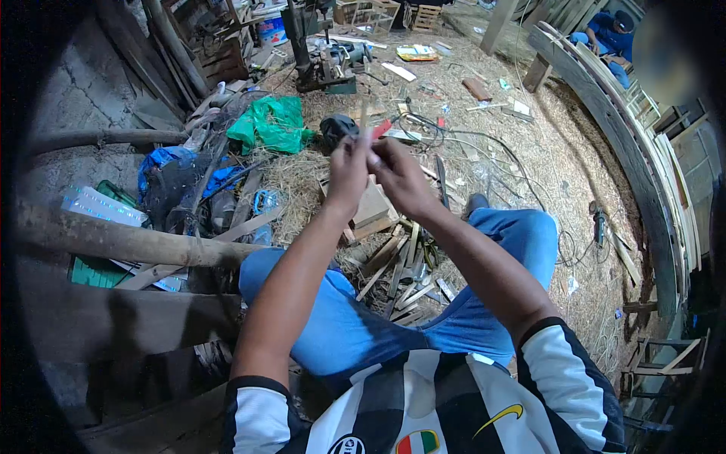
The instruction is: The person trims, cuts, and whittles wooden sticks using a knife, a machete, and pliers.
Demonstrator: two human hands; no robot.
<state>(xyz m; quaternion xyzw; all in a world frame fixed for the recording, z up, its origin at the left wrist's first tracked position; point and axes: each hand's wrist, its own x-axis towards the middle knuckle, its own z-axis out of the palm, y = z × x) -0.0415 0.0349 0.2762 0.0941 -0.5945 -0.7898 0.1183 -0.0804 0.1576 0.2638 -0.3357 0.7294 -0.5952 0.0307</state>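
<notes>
My left hand (349,172) is closed round a thin wooden stick (364,115) that points up and away from me. Close against it, my right hand (398,172) has its fingers bent together near the stick's lower end; what they pinch is too small to make out. Something red (381,129) shows just beyond the fingers. Below both hands sits a wooden block (370,204), with a heap of wood offcuts (404,276) between my knees.
A green plastic bag (268,125) and a dark machine (325,68) stand ahead to the left. A thick pole (136,240) crosses at left. Cables (495,144) and a power tool (599,225) lie at right. Another person (609,38) sits beyond a long beam (605,113).
</notes>
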